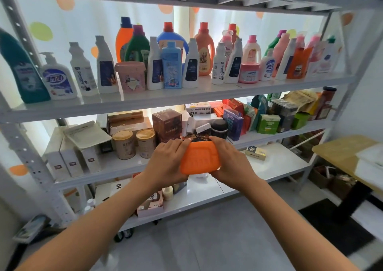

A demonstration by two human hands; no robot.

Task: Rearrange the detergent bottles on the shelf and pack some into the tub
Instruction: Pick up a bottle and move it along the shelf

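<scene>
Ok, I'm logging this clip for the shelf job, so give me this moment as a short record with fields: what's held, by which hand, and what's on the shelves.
held item: orange bottle, seen bottom-first, in front of the shelves
left hand: grips the bottle's left side
right hand: grips its right side
upper shelf: a crowd of upright detergent bottles, plus a pink tub
middle shelf: boxes and two tins
packing tub: cannot tell which
</scene>
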